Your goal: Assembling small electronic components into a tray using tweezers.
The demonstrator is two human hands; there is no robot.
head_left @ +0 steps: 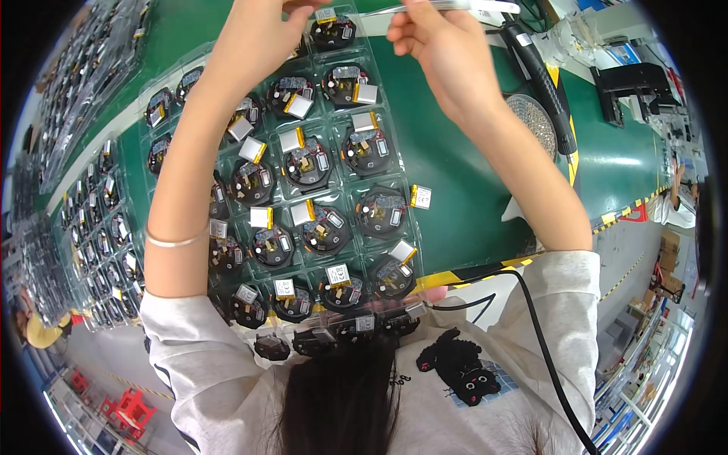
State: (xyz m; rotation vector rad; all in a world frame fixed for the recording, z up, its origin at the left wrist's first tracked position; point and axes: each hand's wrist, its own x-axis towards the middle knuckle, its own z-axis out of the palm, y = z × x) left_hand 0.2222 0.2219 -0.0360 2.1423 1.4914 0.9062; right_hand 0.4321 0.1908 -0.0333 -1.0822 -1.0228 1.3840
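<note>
In the tray, I judge discs paired with batteries but uncovered; beside it my right hand grips a white tool, my left hand I can't tell.

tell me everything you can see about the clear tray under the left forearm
The tray looks like thin, clear, glossy plastic, moulded into rows of compartments. These hold black rounded units with exposed circuit boards and silvery batteries with yellow ends; one battery overhangs the right edge. It lies on the green bench, stretching toward the person's body. The left forearm passes above it, hiding some compartments, and hair covers part of its near end. Whether the left hand touches it is unclear.
</note>
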